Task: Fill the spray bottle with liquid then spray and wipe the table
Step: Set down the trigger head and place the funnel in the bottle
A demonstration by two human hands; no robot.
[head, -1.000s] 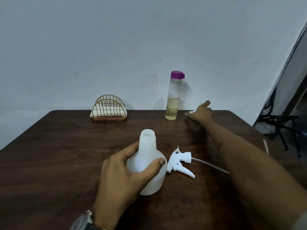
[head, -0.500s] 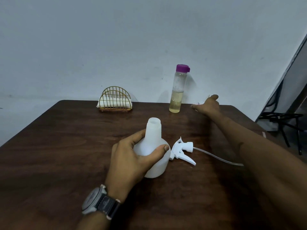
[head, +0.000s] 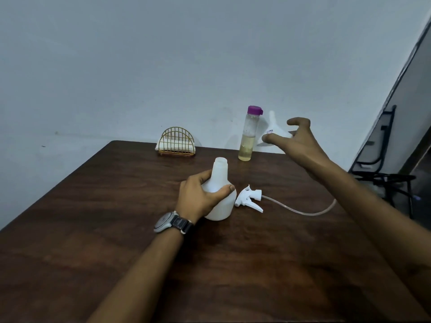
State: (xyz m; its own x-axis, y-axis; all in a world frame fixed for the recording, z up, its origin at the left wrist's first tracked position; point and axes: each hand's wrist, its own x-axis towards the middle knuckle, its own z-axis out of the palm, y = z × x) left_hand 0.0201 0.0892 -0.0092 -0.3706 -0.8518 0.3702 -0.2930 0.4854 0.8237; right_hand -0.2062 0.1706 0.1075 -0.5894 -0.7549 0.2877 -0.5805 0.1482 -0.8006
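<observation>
A white spray bottle (head: 220, 183) stands upright and uncapped near the middle of the dark wooden table (head: 116, 217). My left hand (head: 198, 197) grips its round body. Its white trigger head (head: 248, 200), with a clear tube trailing right, lies on the table just right of the bottle. A tall clear bottle (head: 248, 136) with a purple cap and yellowish liquid stands at the back. To its right, my right hand (head: 300, 141) holds a white funnel (head: 276, 127) lifted above the table, spout pointing up.
A gold wire holder (head: 176, 142) with white napkins sits at the back edge near the wall. A black metal stand (head: 384, 176) is on the floor beyond the table's right side.
My right hand has picked the white funnel up off the back of the table and raised it. My left hand stays on the spray bottle. The camera has tilted up.
</observation>
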